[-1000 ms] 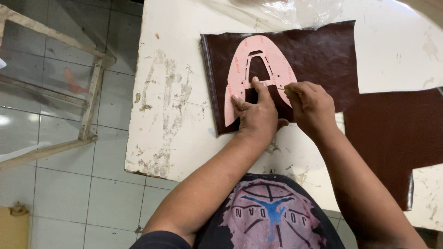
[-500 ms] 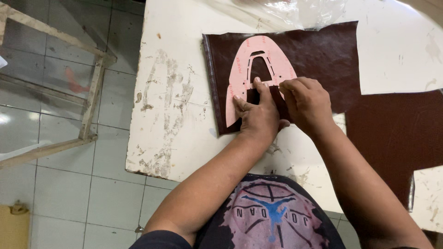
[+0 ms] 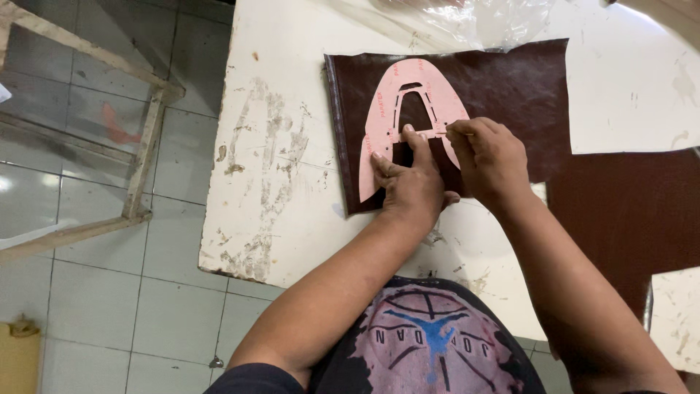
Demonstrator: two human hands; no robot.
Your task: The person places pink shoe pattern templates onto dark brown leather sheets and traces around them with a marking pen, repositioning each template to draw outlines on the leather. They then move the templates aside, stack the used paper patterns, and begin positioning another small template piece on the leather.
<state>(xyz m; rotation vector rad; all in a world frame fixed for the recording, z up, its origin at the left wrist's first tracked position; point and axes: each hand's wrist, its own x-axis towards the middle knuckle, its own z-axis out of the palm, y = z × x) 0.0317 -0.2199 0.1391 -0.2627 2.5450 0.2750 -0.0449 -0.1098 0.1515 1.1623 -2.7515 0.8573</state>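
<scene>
The left hand lies flat and spread, with its fingers pressing down on the pink, shoe-shaped card pattern. It grips nothing; it just pushes the pattern down, likely so it cannot slide. The right hand is just beside it, curled nearly closed, with the fingertips pinched at the edge of a cut-out in the pattern. It looks as if it may be pinching something thin, like a pen, but that is too small to tell.

The pink pattern rests under both hands, on top of a dark brown sheet of leather. The leather is spread smooth, so the pattern sits flat on it.

The leather lies on a worn white table with scratches and chipped paint. Beyond the hands, at the far side of the leather, is some crinkly clear plastic. Out past the right hand is another dark brown sheet, partly under a white sheet.

Well away past the left hand, a pale wooden frame stands on the grey tiled floor.
</scene>
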